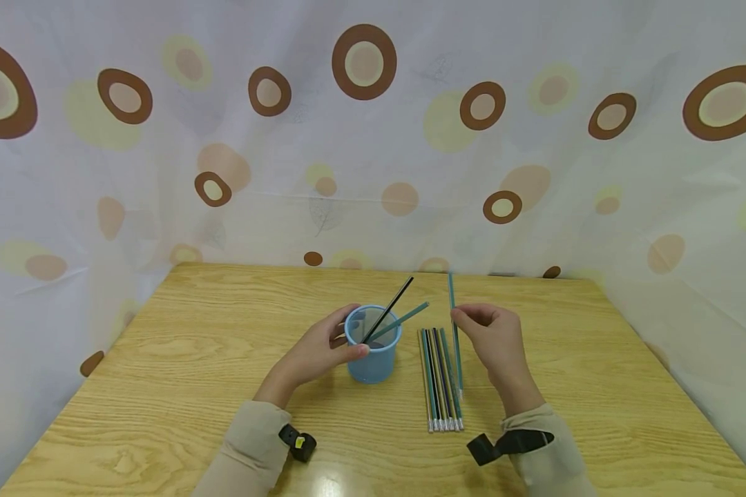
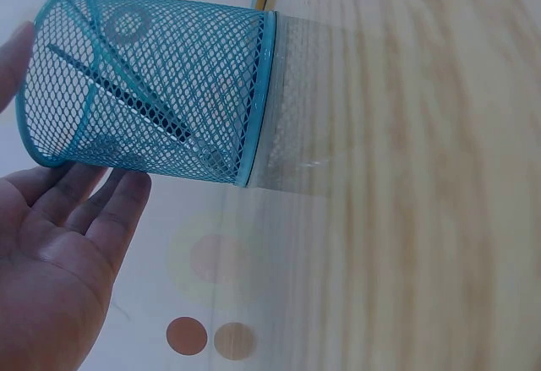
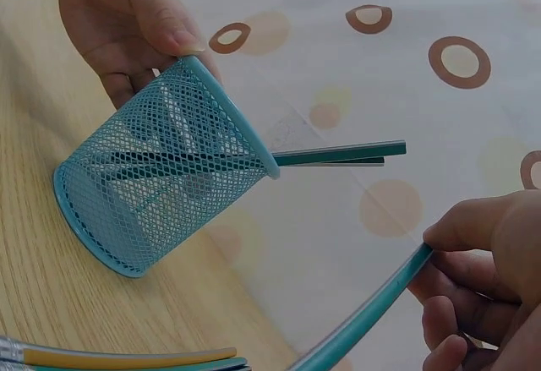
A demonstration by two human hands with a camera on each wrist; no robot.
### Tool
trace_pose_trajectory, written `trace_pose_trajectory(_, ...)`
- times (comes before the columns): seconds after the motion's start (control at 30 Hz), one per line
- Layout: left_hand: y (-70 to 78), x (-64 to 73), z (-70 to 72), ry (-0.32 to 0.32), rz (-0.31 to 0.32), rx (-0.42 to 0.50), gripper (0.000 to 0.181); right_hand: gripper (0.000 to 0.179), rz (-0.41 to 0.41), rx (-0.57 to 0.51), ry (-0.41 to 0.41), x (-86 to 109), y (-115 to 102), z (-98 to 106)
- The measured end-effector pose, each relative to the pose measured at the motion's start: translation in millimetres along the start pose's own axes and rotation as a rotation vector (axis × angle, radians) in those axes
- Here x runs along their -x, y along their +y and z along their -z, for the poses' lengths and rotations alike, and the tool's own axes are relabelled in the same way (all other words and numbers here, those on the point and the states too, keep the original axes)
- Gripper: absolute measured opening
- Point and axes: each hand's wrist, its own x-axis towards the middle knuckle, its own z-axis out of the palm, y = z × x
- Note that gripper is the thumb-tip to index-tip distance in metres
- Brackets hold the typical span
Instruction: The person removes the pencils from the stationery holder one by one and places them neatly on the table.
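Observation:
My left hand (image 1: 317, 353) holds a light blue mesh pencil cup (image 1: 371, 367) upright on the table, thumb at the near rim and fingers along its far side. A black pencil (image 1: 399, 297) and a teal pencil (image 1: 414, 312) lean out of the cup toward the right. Between thumb and fingers, my right hand (image 1: 496, 338) pinches another teal pencil (image 1: 457, 362), its silver eraser end toward me. In the right wrist view this held pencil (image 3: 359, 327) slants down from the fingertips. Just left of it lies a row of several pencils (image 1: 438, 386) in teal, black and gold.
The wooden table (image 1: 180, 359) meets a white curtain (image 1: 373, 152) with brown and beige circles at its back edge. Dark straps with small black devices sit on both wrists, over beige sleeves (image 1: 249, 442).

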Motion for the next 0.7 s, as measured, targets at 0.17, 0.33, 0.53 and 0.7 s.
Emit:
trace_pose_trajectory(0.17,-0.6,-0.1,0.1,0.001,0.002,0.001,0.082,0.037,-0.03,0.023,-0.024,-1.3,0.2,1.4)
trace_pose_trajectory(0.33,-0.5,0.2,0.1,0.002,0.006,0.0,0.082,0.037,-0.067,0.038,-0.051,-1.9,0.6,2.7)
trace_pose_trajectory(0.53,-0.3,0.3,0.0,0.001,0.003,-0.001,0.082,0.034,-0.118,0.077,-0.066,-5.6,8.6,3.5)
trace_pose_trajectory(0.7,0.0,0.0,0.1,-0.001,-0.001,-0.002,0.082,0.032,-0.141,0.096,-0.082,-8.4,17.7,3.8)
